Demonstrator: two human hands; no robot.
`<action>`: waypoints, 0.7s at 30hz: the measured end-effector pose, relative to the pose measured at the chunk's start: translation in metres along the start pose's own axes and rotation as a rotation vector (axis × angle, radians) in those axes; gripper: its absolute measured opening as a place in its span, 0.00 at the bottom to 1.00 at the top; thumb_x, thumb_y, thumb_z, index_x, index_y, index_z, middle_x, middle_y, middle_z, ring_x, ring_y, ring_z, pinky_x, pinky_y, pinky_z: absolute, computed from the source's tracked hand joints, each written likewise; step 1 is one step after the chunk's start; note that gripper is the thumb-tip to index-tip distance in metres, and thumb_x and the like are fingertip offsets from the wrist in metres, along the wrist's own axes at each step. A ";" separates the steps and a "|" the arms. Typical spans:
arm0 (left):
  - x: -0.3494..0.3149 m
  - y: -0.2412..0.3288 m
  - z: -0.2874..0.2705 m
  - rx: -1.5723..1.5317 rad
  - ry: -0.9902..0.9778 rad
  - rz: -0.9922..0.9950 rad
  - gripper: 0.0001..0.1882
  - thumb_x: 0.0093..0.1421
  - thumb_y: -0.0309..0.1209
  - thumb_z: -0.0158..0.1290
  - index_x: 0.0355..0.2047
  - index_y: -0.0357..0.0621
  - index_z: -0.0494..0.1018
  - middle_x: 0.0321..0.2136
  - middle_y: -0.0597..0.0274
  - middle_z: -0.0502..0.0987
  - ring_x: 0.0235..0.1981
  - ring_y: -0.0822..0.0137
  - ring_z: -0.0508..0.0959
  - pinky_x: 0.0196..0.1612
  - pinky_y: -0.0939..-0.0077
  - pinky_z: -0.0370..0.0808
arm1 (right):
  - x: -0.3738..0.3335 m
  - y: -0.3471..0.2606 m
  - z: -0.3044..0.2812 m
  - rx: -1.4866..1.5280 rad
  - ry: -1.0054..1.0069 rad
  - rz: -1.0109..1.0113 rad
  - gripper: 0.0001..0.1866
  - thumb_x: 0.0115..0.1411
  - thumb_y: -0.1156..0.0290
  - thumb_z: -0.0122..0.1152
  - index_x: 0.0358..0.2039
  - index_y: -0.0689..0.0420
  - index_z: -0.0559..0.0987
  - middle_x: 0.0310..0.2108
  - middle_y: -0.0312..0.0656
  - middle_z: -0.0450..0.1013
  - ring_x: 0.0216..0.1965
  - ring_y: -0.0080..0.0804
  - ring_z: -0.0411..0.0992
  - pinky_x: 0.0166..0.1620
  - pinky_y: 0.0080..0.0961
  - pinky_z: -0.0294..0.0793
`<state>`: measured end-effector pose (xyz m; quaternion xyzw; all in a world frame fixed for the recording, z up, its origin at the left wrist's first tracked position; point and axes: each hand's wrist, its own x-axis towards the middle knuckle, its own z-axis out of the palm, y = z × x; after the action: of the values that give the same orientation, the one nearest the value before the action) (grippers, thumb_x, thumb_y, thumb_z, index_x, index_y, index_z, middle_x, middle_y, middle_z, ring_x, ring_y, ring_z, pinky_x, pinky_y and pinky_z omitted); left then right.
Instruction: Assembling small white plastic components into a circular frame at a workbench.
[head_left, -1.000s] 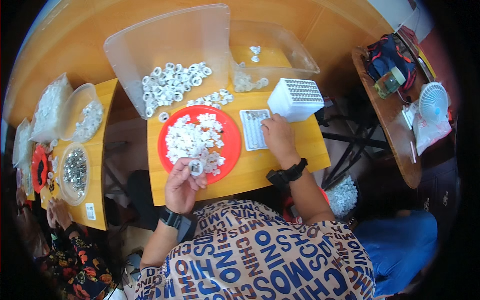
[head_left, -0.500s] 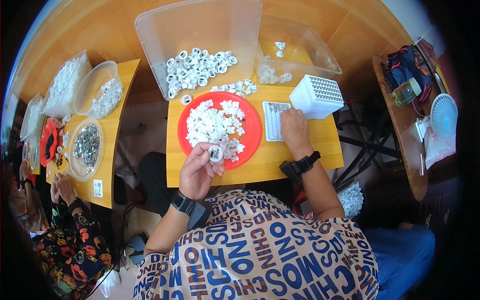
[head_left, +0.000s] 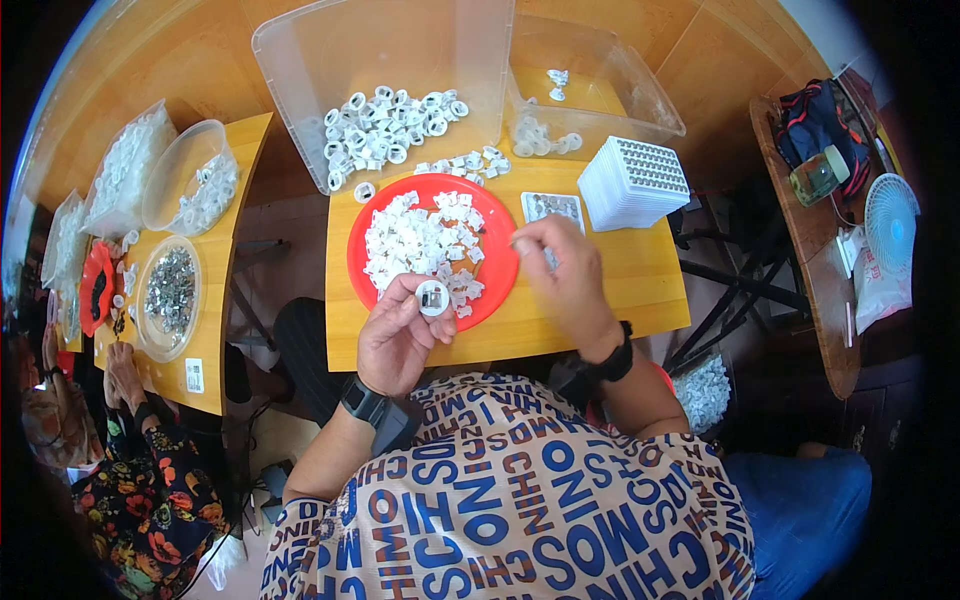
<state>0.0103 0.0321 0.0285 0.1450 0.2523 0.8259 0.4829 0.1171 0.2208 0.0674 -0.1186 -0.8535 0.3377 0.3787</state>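
Observation:
Over the near edge of the red plate (head_left: pixel 503 290), my left hand (head_left: pixel 392 335) pinches a round white plastic housing (head_left: pixel 434 297). Its open face, with a dark square recess, is turned up. My right hand (head_left: pixel 565 270) hovers right of the plate, thumb and forefinger closed together. A tiny greyish piece seems to sit at those fingertips, too small to name. White plastic pieces (head_left: pixel 405 235) are heaped on the plate. Beyond my right hand lies a white tray (head_left: pixel 553 205) holding rows of small grey round pieces, partly hidden by the hand.
A stack of white trays (head_left: pixel 630 185) stands at the back right. Behind the plate, a clear bin (head_left: pixel 290 90) on its side spills white housings (head_left: pixel 385 130). Another clear bin (head_left: pixel 600 75) stands beside it. On the left table, a co-worker's hands (head_left: pixel 122 375) rest near a bowl of metal parts (head_left: pixel 172 290).
My right hand has lifted from the white tray and come left and nearer, toward the housing. My left hand still holds the housing, nearly in place.

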 end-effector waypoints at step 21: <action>0.002 -0.004 0.007 0.115 0.045 -0.017 0.10 0.64 0.32 0.47 0.42 0.40 0.66 0.34 0.57 0.75 0.31 0.67 0.77 0.37 0.75 0.75 | -0.015 -0.027 0.035 0.028 -0.049 -0.272 0.06 0.48 0.79 0.60 0.27 0.57 0.74 0.21 0.40 0.70 0.23 0.38 0.71 0.27 0.31 0.70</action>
<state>0.0154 0.0377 0.0322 0.1518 0.3116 0.8089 0.4749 0.1038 0.1767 0.0600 0.0116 -0.8659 0.2979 0.4018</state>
